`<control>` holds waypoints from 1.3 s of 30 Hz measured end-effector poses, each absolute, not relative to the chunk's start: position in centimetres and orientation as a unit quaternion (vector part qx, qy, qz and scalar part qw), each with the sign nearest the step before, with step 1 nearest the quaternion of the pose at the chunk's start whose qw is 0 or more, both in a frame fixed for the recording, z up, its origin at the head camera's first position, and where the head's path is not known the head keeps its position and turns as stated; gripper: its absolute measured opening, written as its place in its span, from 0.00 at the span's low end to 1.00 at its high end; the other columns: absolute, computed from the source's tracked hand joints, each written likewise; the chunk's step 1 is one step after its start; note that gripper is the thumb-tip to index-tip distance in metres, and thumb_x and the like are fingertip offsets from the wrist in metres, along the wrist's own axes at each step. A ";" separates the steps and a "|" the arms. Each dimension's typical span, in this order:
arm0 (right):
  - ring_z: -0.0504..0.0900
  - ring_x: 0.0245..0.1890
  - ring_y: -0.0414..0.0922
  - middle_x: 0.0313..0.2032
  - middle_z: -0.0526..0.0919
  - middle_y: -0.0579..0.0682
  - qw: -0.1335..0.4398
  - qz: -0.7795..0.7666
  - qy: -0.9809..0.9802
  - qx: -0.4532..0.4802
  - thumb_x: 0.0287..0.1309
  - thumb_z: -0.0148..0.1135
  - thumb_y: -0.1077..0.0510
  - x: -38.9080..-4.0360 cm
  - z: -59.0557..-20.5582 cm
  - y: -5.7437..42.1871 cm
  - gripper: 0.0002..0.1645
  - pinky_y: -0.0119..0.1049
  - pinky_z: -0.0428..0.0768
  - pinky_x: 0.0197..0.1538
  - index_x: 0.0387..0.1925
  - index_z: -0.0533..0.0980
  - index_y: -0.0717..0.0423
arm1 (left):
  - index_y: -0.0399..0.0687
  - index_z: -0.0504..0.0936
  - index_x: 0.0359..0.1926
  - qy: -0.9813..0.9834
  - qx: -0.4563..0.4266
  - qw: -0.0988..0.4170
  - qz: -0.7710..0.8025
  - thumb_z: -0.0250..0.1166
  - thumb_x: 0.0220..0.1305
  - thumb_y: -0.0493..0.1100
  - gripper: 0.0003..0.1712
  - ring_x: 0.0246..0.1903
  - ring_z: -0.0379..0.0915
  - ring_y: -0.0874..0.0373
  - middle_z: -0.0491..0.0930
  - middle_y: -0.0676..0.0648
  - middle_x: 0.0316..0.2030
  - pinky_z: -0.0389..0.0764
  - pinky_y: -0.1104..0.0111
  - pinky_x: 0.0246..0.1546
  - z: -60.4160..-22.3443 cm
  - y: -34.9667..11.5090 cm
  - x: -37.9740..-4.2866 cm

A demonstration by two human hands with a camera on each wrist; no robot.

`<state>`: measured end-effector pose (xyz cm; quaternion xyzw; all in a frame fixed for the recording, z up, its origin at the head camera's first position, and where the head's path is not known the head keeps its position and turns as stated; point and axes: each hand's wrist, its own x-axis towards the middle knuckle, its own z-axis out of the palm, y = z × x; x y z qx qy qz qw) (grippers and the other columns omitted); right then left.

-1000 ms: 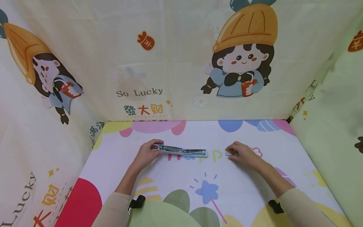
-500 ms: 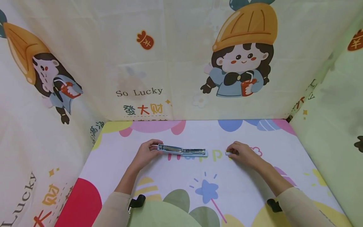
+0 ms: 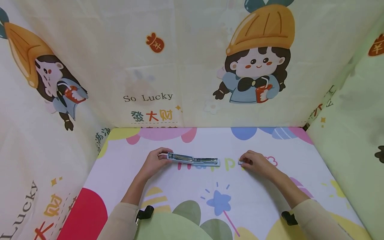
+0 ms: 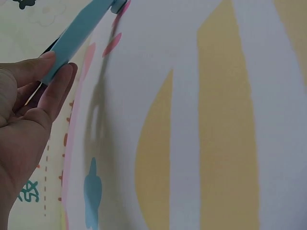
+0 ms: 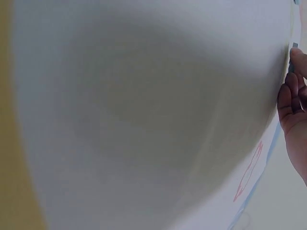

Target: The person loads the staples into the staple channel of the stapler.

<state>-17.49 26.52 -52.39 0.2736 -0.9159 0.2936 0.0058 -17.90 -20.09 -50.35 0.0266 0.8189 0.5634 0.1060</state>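
Since a second ago, the small piece (image 3: 240, 162) has turned slightly in the right hand (image 3: 255, 163), whose fingers pinch it. Over the worktop (image 3: 255, 200), the left hand (image 3: 155, 162) grips the opened stapler's (image 3: 205, 162) end. Probably loading is being prepared; next needs careful aligning.

Table (image 3: 255, 195) before me, white cover printed in bright shapes. Light-blue stapler (image 3: 193, 160) opened out on it, right half apparently resting, left end raised. From the stapler: printed lettering (image 3: 229, 165) beneath and running right; blue star wand (image 3: 219, 202) nearer me; large red patch (image 3: 87, 213) nearer me, well left; blue half-round (image 3: 244, 132) beyond, rightward.
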 end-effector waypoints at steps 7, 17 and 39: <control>0.77 0.34 0.37 0.34 0.81 0.43 0.036 0.303 -0.909 0.283 0.54 0.75 0.67 -17.5 -51.9 25.7 0.10 0.31 0.80 0.39 0.38 0.84 0.55 | 0.41 0.83 0.58 0.817 0.027 0.112 0.565 0.71 0.62 0.30 0.22 0.47 0.82 0.53 0.80 0.38 0.58 0.86 0.73 0.44 -50.3 -20.1 -17.9; 0.78 0.36 0.39 0.36 0.82 0.43 0.005 0.337 -0.903 0.266 0.57 0.74 0.66 -17.8 -50.4 22.6 0.09 0.31 0.81 0.40 0.40 0.85 0.54 | 0.44 0.84 0.56 0.824 0.013 0.113 0.555 0.73 0.61 0.31 0.22 0.46 0.82 0.53 0.82 0.41 0.56 0.86 0.71 0.44 -50.2 -20.2 -17.8; 0.79 0.39 0.38 0.40 0.82 0.44 -0.039 0.312 -0.901 0.298 0.61 0.73 0.60 -19.4 -49.0 16.1 0.09 0.32 0.83 0.45 0.43 0.85 0.52 | 0.42 0.83 0.57 0.835 0.027 0.114 0.537 0.71 0.64 0.31 0.21 0.44 0.81 0.54 0.82 0.39 0.54 0.87 0.70 0.43 -49.8 -20.0 -18.1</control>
